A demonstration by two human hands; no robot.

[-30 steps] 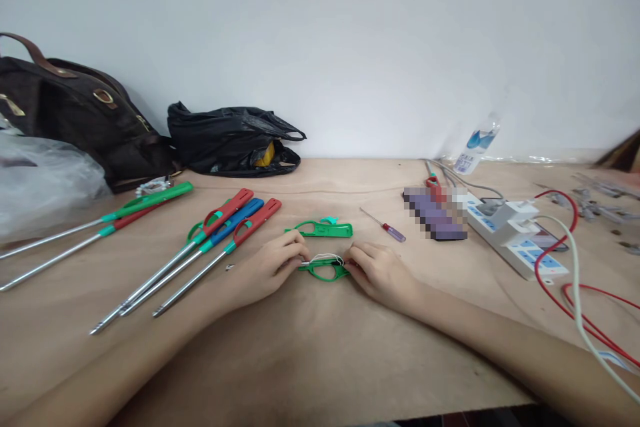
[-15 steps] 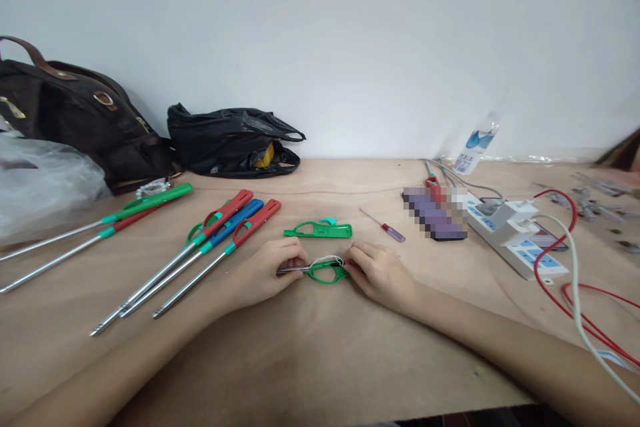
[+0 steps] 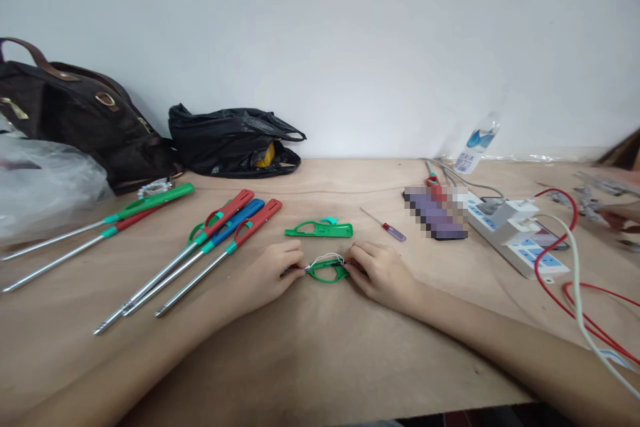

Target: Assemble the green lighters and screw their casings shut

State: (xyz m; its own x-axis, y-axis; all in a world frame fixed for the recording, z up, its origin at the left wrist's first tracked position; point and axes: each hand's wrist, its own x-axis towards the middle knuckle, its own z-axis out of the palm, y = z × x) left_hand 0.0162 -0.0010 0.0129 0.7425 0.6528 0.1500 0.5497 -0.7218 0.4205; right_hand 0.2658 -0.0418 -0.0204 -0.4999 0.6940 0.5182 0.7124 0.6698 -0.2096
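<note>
Squarely between both hands, the green shell (image 3: pixel 327 272) lies flat on the table (image 3: pixel 320 360), near its front middle. The left hand (image 3: pixel 270 275) pinches a thin rod (image 3: pixel 296 269) at the shell's left end. The right hand (image 3: pixel 383 273) has its fingertips closed on the shell's right end. A white wire (image 3: pixel 327 257) loops loosely over the shell's top edge. That wire looks like the weak spot: a tug from either side could pull it out of place or trap it. The rod is held only by fingertips, so it might slip sideways. A second shell (image 3: pixel 320 230) lies just behind, with the screwdriver (image 3: pixel 385 227) to its right. The lighters (image 3: pixel 220 240) lie to the left, close enough for a forearm to nudge.
</note>
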